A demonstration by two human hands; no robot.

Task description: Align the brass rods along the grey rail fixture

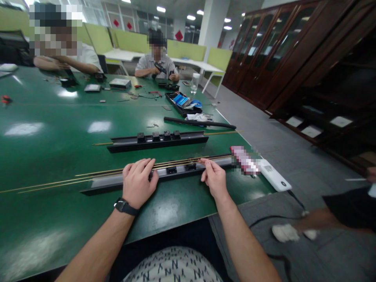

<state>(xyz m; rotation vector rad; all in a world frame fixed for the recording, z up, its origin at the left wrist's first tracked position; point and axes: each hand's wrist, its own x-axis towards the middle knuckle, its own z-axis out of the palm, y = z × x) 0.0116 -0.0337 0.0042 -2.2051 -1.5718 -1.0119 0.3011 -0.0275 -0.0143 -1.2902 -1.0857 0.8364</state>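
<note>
Several thin brass-coloured rods [176, 161] run lengthwise over a long black channel rail [102, 184], which lies on the table in front of me. My left hand [138, 182] is curled over the rods and the rail, thumb on the near side; its fingertips are partly hidden. At the rods' right part, my right hand [214, 176] pinches with thumb and forefinger. Between my hands, small black blocks [172, 169] sit in the rail. Behind it lies a second black rail [158, 143] with several black blocks and thin rods sticking out at both ends.
On the right table edge are a pink item [245, 159], pixelated, and a white power strip [275, 175]. Farther back lie a black strip [199, 123], white gloves [199, 117] and a black tray [173, 100]. Two people sit across the green table [58, 152]; another person's legs show at right.
</note>
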